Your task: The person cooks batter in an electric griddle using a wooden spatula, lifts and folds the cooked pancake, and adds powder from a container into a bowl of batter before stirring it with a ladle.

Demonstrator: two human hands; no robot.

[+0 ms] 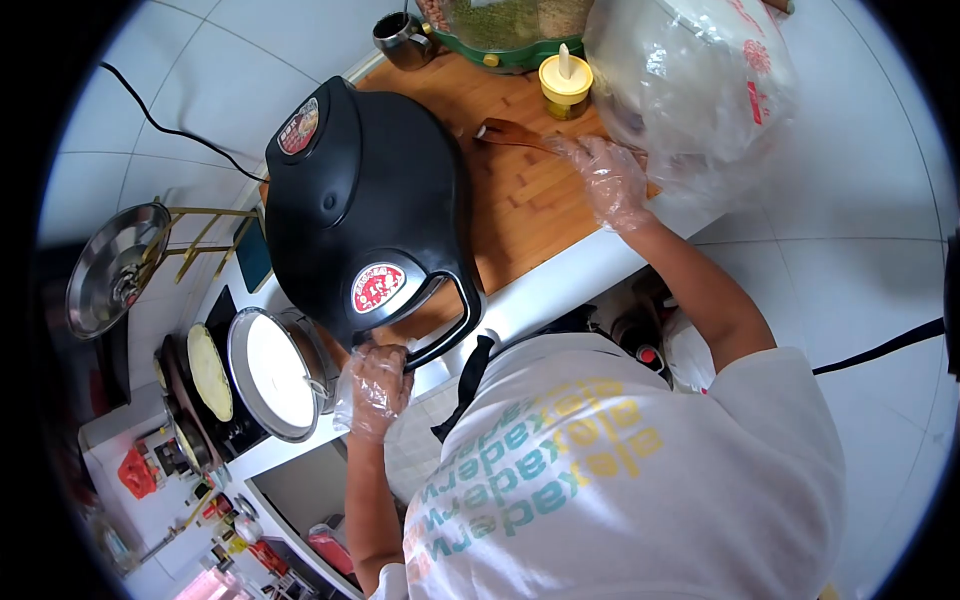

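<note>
Both of my hands wear thin clear plastic gloves. My left hand (378, 388) is closed at the near corner of the handle (462, 325) of a black electric baking pan (375, 190), whose domed lid is down. Its fingertips are partly hidden by the glove and handle. My right hand (606, 180) grips a wooden spatula (515, 134) low over the wooden board (510, 215), its tip pointing toward the pan. Just beyond that hand stands a small jar with a yellow lid (566, 80).
A large clear plastic bag (690, 80) lies right of the board. Behind stand a green-based container (510, 40) and a metal cup (402, 40). To the left are a pot of white contents (272, 375), a pale flatbread (210, 372) and a steel lid (118, 270) on a rack.
</note>
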